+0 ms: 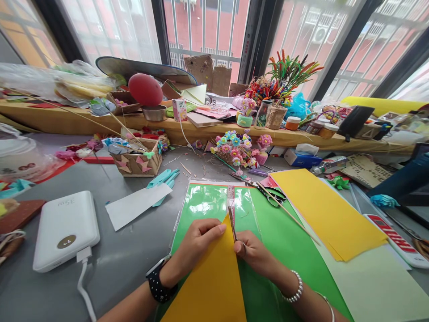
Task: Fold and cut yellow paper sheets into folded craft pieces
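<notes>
My left hand [199, 243] pinches a sheet of yellow paper [214, 286] close to its pointed upper end, the thumb lying on top. In my right hand [251, 250] is a pair of scissors [231, 221], its blades at the paper's right edge near the tip. The scissors' handles are mostly hidden by my fingers. Under both hands lies green paper [288, 255], partly covered by a clear plastic sleeve [197, 210]. A ruler strip [231, 197] with a pink pattern sits beneath the scissor tips.
More yellow paper [321, 210] lies at right, over pale green paper [375, 281]. Black-handled scissors [273, 194] and a wooden stick [291, 214] are ahead. A power bank [67, 228], a white paper strip [137, 205] and a cardboard box [139, 163] stand left. Craft flowers [234, 150] line the back.
</notes>
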{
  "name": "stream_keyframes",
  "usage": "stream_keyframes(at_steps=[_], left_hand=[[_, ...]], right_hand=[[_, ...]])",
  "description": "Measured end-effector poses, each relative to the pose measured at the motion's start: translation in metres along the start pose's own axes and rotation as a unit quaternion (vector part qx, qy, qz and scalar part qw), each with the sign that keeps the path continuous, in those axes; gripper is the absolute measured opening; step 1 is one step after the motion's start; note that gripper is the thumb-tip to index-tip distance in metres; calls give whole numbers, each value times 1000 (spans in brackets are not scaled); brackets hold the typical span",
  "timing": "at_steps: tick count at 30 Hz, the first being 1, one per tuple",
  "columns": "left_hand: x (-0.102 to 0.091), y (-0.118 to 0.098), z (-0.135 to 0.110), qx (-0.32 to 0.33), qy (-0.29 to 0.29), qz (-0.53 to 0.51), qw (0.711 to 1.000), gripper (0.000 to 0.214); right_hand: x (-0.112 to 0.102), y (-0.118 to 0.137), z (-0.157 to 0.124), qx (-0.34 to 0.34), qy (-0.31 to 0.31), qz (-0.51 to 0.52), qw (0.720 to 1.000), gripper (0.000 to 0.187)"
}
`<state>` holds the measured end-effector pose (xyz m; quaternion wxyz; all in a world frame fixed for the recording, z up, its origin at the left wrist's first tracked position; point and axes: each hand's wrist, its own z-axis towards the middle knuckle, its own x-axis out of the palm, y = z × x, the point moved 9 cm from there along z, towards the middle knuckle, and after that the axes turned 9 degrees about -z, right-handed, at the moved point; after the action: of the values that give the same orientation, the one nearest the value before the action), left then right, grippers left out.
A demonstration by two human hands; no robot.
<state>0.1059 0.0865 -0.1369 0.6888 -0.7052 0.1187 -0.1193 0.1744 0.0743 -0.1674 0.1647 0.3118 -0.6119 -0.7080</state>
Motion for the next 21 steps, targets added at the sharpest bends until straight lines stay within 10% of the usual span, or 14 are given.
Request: stream_keyframes(at_steps=[21], left_hand=[[-13, -1, 1, -3, -57, 15, 998, 31]], right_hand=[[7, 9, -8, -29, 74, -143, 987, 60]])
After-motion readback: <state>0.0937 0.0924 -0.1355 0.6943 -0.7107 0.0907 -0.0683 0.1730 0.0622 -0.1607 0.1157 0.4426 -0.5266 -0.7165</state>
